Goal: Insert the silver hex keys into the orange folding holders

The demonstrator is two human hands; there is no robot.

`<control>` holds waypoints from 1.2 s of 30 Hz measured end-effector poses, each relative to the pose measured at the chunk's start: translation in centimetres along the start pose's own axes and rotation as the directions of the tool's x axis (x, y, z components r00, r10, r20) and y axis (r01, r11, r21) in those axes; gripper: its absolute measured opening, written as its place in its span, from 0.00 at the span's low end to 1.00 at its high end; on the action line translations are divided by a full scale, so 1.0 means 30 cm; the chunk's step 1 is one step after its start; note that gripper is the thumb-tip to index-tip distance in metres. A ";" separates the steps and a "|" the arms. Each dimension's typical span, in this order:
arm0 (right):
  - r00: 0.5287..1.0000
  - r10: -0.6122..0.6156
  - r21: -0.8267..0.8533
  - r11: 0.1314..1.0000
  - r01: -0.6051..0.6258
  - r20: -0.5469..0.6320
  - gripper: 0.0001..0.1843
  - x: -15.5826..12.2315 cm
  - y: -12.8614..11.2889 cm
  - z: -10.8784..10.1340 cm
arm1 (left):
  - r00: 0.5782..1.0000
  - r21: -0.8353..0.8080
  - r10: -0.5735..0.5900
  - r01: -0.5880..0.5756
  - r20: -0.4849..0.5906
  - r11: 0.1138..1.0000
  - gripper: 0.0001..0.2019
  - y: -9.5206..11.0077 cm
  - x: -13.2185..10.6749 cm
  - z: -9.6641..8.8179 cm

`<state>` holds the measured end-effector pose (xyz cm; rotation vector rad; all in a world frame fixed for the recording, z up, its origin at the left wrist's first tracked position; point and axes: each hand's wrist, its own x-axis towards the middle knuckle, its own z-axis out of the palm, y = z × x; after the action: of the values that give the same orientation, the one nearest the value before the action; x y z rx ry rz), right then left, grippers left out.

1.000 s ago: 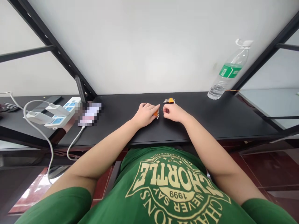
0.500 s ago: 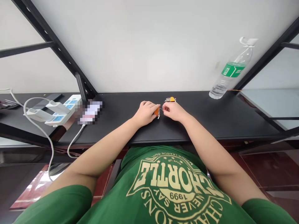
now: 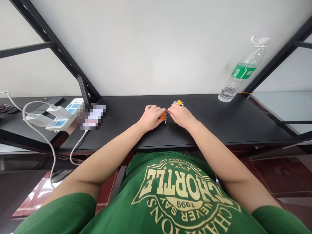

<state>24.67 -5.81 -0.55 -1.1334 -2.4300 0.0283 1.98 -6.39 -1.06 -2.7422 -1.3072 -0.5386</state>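
My left hand [image 3: 150, 117] rests on the black table [image 3: 219, 120] with its fingers closed round a small orange holder [image 3: 163, 116] that has several thin metal keys sticking out to the right. My right hand [image 3: 179, 115] is right beside it, fingertips pinched at those metal keys. What the right fingers grip is too small to make out. A second orange holder with metal keys [image 3: 178, 103] lies on the table just behind my right hand.
A clear water bottle with a green label [image 3: 240, 73] stands at the back right. A white power strip with plugged adapters and cables [image 3: 58, 115] sits at the left beside a blurred-out flat object [image 3: 94, 117]. Black frame posts rise on both sides.
My right hand has moved left, closing the small gap until its fingertips meet the keys of the holder in my left hand. The left hand has stayed put.
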 end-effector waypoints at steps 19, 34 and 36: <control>0.985 0.174 0.785 0.608 -0.117 0.012 0.09 0.002 0.015 0.006 | 0.997 -0.064 -0.065 0.062 -0.040 0.996 0.20 -0.018 0.000 0.011; 0.932 0.126 0.932 0.083 -0.353 0.341 0.25 0.013 0.036 -0.008 | 0.994 -0.102 0.016 -0.027 -0.103 0.994 0.18 -0.015 0.001 0.003; 0.925 0.125 0.927 0.071 -0.368 0.358 0.26 0.012 0.038 -0.009 | 0.994 -0.103 0.023 -0.034 -0.107 0.994 0.18 -0.015 0.001 0.006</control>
<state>25.41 -4.85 -0.40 -0.7679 -1.5120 1.7229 1.71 -6.05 -1.25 -2.7663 -1.2487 -0.7601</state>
